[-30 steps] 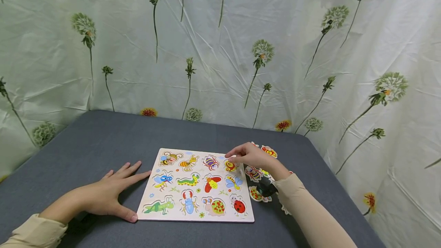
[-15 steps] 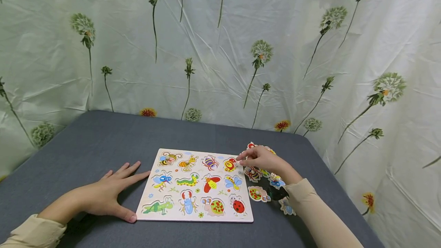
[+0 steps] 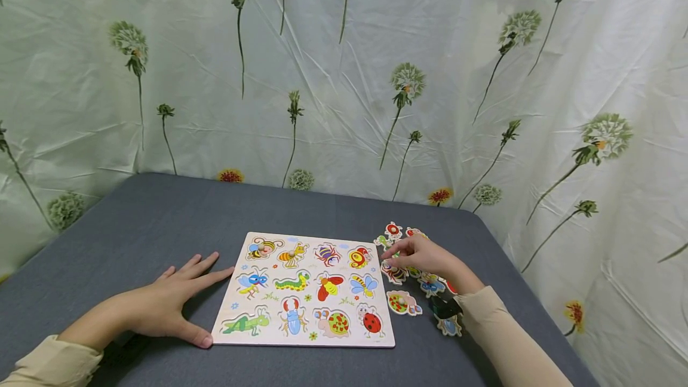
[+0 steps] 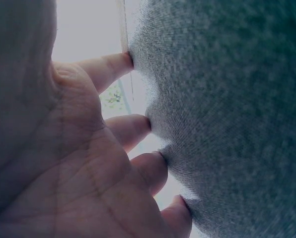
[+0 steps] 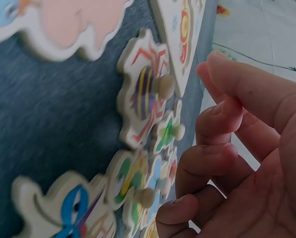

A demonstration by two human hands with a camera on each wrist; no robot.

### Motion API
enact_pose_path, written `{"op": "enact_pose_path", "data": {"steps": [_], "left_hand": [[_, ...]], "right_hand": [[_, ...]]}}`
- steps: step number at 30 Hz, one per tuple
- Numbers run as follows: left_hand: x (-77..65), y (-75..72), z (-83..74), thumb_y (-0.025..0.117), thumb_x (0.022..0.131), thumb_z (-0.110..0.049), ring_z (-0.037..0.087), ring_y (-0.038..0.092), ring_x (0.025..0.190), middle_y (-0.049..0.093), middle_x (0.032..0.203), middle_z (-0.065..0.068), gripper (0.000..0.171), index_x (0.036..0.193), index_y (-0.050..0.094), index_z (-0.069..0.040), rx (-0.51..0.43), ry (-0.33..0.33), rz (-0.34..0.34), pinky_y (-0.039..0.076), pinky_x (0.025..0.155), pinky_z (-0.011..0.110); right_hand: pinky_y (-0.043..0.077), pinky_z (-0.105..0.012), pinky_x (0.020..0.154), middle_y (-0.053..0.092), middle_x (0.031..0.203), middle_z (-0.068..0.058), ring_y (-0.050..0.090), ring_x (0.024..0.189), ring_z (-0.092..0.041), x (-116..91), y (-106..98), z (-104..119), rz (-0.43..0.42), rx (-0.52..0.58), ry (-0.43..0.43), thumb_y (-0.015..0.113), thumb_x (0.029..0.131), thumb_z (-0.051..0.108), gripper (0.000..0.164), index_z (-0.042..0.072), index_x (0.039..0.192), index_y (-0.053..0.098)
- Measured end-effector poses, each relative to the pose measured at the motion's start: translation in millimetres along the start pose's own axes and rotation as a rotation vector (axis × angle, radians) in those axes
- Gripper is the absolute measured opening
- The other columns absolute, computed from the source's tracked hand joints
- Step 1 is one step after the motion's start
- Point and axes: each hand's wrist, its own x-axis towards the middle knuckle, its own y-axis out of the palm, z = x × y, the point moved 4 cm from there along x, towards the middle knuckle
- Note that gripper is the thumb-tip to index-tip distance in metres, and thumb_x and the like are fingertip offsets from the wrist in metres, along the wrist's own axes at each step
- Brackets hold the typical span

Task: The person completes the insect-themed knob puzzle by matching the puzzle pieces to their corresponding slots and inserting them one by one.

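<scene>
Wooden insect puzzle board [image 3: 275, 333] flat on dark grey-blue cloth [image 3: 242, 202], with knobbed bee piece [image 3: 257, 251] and orange-striped insect piece [image 3: 292, 258] in its top row. At its left edge, left hand [image 3: 166, 308] with fingers straight and spread, thumb at the near corner. Just right of the board, right hand [image 3: 424, 257] above loose spider piece [image 3: 396, 275], with fingers loosely bent and apart from its knob [image 5: 164, 87]. Nearby, snail piece [image 3: 402, 303] among other loose pieces [image 3: 432, 284]; behind, flower-print curtain [image 3: 333, 64]

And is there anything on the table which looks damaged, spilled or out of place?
Nothing looks spilled or damaged. The puzzle board lies flat on the table. Only the loose pieces look untidy: they lie crowded at mixed angles beside the board, under and around the right hand.
</scene>
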Motion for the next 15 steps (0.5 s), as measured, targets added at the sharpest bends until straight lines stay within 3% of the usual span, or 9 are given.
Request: {"op": "enact_pose_path", "data": {"steps": [8, 15], "left_hand": [[0.2, -0.1, 0.4, 0.093, 0.074, -0.060, 0.067, 0.003, 0.158, 0.012, 0.177, 0.031, 0.117, 0.169, 0.037, -0.022, -0.004, -0.004, 0.003, 0.002, 0.113, 0.090], [-0.2, -0.5, 0.0, 0.093, 0.074, -0.061, 0.067, 0.004, 0.158, 0.012, 0.178, 0.030, 0.117, 0.169, 0.037, -0.023, -0.001, 0.006, -0.001, 0.003, 0.113, 0.090]], "right_hand": [[0.034, -0.024, 0.056, 0.078, 0.097, -0.016, 0.035, 0.056, -0.007, -8.0, 0.2, -6.6, 0.035, -0.020, 0.008, 0.072, 0.103, 0.012, 0.023, 0.000, 0.122, 0.078], [0.035, -0.023, 0.053, 0.074, 0.088, -0.010, 0.036, 0.053, -0.006, -9.0, 0.4, -12.2, 0.024, -0.040, 0.026, 0.072, 0.103, 0.012, 0.023, 0.003, 0.122, 0.079]]}}
